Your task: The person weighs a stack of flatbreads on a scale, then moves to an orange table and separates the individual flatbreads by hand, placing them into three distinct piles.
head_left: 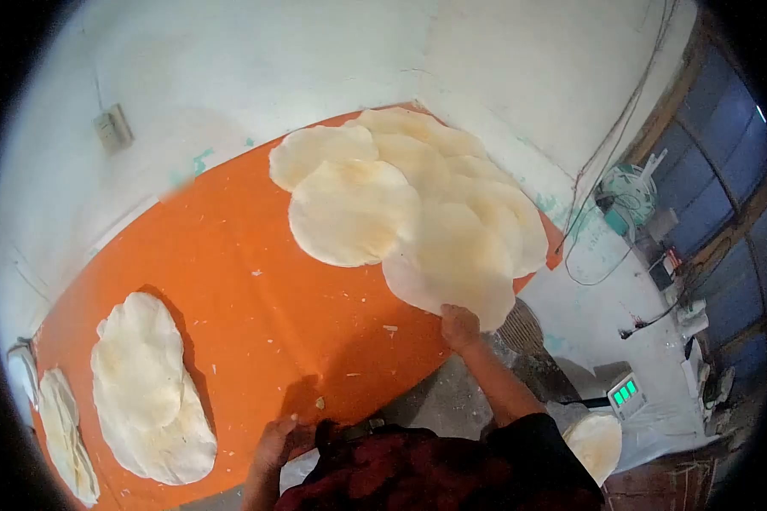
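Note:
Many thin, round, pale flatbreads (452,196) overlap in a spread pile at the far right of the orange table (256,298). My right hand (460,328) is closed on the near edge of the lowest flatbread (452,272), its fingertips at the rim. Down by the near table edge, close to my body, is my left hand (279,441); its thumb points up, and the rest of its fingers are in shadow and hard to make out. A separate stack of flatbreads (149,387) lies at the left of the table.
Another flatbread stack (66,439) lies at the far left edge. Right of my body are a scale with a green display (626,393) and a round flatbread (595,447). Cables hang near a green fan (629,192) at the right wall.

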Tool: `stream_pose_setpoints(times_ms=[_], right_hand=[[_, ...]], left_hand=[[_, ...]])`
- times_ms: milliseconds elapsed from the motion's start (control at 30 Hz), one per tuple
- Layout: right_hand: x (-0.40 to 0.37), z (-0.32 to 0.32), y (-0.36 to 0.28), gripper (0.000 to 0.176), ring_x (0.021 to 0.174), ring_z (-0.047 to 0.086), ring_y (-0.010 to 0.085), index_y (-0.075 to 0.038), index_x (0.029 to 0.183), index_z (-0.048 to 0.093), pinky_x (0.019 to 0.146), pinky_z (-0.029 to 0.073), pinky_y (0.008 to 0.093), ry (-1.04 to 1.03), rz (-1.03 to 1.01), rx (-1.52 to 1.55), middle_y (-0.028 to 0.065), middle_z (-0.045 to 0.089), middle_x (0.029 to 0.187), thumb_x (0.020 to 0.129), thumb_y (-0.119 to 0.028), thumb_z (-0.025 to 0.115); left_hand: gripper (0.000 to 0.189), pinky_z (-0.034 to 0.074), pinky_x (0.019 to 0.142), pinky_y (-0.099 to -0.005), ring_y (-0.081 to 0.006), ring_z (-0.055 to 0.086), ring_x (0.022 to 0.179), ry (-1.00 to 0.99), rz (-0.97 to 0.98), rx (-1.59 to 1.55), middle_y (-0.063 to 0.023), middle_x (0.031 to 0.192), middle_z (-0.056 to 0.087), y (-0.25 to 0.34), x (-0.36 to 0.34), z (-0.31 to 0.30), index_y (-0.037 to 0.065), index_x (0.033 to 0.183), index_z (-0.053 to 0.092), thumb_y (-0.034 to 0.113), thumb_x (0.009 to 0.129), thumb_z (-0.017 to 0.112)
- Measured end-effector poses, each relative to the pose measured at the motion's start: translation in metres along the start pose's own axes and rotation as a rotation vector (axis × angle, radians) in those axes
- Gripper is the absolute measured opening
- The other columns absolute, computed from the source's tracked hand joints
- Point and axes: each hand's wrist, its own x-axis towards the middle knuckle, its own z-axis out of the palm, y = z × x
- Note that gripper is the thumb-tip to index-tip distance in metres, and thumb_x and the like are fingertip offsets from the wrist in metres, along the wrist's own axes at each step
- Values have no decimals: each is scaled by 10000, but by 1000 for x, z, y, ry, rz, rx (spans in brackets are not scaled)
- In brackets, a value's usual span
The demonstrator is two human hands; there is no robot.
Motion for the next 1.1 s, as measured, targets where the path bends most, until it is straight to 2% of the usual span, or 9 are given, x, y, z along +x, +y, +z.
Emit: stream_pose_setpoints(times_ms=[233, 300, 433, 600, 700, 767, 900, 967, 1100], right_hand=[[-20, -28, -166, 84, 613, 571, 326, -87, 794, 508, 531, 454, 418, -175, -339, 260, 126, 575, 653, 739, -142, 478], [-39, -12, -207, 116, 636, 576, 323, -86, 821, 519, 537, 455, 419, -127, -521, 347, 127, 580, 675, 756, -179, 494], [-56, -63, -265, 187, 744, 574, 324, -63, 868, 525, 626, 454, 422, -384, -635, 405, 145, 589, 803, 789, -232, 507], [-49, -91, -272, 289, 766, 588, 290, -26, 1036, 527, 650, 477, 348, -349, -641, 674, 160, 593, 855, 820, -218, 526], [-43, -85, -283, 295, 775, 584, 300, -17, 1025, 534, 670, 467, 346, -469, -543, 795, 178, 592, 868, 807, -214, 554], [-42, -76, -296, 283, 777, 591, 291, -16, 1018, 539, 662, 469, 341, -571, -479, 872, 174, 599, 864, 799, -192, 566], [-52, -71, -330, 266, 727, 579, 306, -38, 961, 544, 630, 452, 386, -491, -601, 686, 132, 597, 761, 818, -262, 534], [-53, -81, -348, 263, 726, 570, 316, -39, 928, 541, 620, 443, 399, -552, -630, 650, 137, 587, 751, 821, -279, 526], [-54, -79, -367, 247, 724, 558, 338, -42, 906, 531, 611, 432, 411, -483, -767, 578, 159, 572, 756, 823, -274, 522]], left_hand=[[541, 389, 858, -404, -247, 513, 1003, -54, 33, -26, -136, 1085, 539, 31, 45, 49, 75, 1173, 444, 465, 809, 529], [414, 456, 682, -352, -230, 541, 838, -171, 35, -156, -101, 978, 553, 48, 34, 69, 85, 1102, 480, 386, 822, 529], [321, 463, 646, -325, -228, 535, 724, 161, 202, -141, -102, 875, 557, -3, 105, 11, 25, 1023, 506, 292, 845, 491], [280, 450, 616, -312, -218, 522, 697, 39, 369, -88, -93, 836, 547, 103, 4, 4, 8, 1019, 521, 237, 874, 452], [323, 425, 724, -275, -140, 512, 795, 215, 794, 863, -69, 904, 566, 143, -28, -61, 32, 1102, 533, 260, 882, 471], [340, 434, 701, -299, -155, 514, 756, 213, 540, 279, -82, 913, 571, 183, -90, -85, 40, 1113, 536, 284, 889, 458], [421, 453, 788, -404, -333, 550, 964, 182, 978, -216, -192, 1113, 510, 183, -153, -171, 62, 1285, 336, 243, 907, 374], [447, 436, 834, -477, -388, 507, 1025, 287, 997, -415, -193, 1211, 440, 164, -151, -226, 50, 1313, 256, 244, 918, 335], [355, 444, 811, -460, -340, 530, 975, 437, 917, -917, -190, 1106, 502, 99, -106, -339, 88, 1248, 363, 195, 910, 337]])
